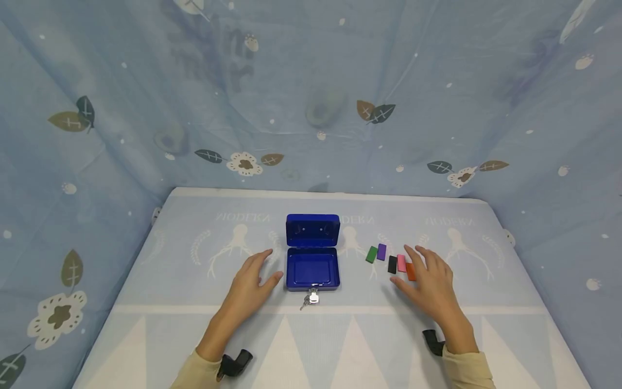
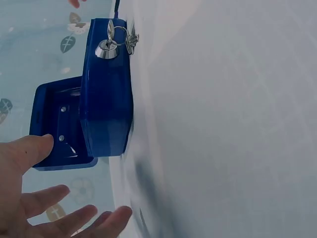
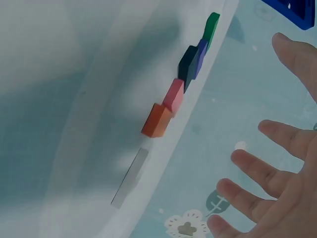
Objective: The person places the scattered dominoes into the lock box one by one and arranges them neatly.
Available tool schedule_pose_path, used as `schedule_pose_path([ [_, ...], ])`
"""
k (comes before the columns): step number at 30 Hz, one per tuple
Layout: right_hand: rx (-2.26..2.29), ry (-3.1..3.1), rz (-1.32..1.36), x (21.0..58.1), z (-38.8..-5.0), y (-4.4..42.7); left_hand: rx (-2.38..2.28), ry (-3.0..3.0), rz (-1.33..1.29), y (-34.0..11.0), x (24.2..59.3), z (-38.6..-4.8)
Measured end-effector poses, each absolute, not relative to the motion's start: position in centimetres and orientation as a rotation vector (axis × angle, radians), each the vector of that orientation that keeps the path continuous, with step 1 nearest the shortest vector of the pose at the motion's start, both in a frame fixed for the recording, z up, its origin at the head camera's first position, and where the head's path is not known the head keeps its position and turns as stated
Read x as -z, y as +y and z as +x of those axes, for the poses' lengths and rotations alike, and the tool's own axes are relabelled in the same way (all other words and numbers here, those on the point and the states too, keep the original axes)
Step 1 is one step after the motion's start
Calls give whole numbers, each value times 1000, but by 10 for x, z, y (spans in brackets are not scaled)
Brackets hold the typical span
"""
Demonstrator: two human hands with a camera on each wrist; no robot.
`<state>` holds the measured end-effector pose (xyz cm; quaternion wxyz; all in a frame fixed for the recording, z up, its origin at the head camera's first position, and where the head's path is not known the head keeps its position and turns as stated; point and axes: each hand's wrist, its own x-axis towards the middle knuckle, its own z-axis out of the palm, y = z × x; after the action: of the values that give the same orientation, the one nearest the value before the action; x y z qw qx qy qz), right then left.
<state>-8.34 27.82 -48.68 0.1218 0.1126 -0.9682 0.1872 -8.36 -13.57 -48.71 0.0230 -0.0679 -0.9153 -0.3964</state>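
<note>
A small blue metal cash box [image 1: 312, 268] stands on the table with its lid [image 1: 312, 230] raised. Keys on a ring [image 2: 130, 40] hang from the lock at its front. To the left of the box, my left hand [image 1: 250, 286] hovers with fingers spread, holding nothing. My right hand [image 1: 430, 283] is held above the right end of some small rectangular blocks, fingers apart and nothing gripped. The blocks are green [image 1: 371, 254], purple [image 1: 382, 252], black [image 1: 392, 265], pink [image 1: 401, 263] and orange [image 1: 411, 272]. A whitish block [image 3: 130, 178] shows only in the right wrist view.
A patterned cloth covers the table [image 1: 170, 292]. Blue printed curtains [image 1: 311, 97] hang behind it and at both sides. Dark wrist mounts [image 1: 235, 363] are on both forearms.
</note>
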Motion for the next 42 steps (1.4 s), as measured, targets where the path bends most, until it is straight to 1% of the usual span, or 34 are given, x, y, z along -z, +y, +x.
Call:
schedule_pose_path([
  [11, -655, -2784, 365, 491, -92, 293, 1362, -2782, -205, -132, 493, -90],
  [25, -872, -2919, 202, 492, -100, 314, 1631, -2750, -174, -127, 499, -95],
  [38, -1026, -3012, 290, 501, -115, 340, 1763, -2707, -143, -125, 504, -96],
  [42, -1111, -3037, 314, 502, -116, 345, 1959, -2639, -101, -124, 507, -97],
])
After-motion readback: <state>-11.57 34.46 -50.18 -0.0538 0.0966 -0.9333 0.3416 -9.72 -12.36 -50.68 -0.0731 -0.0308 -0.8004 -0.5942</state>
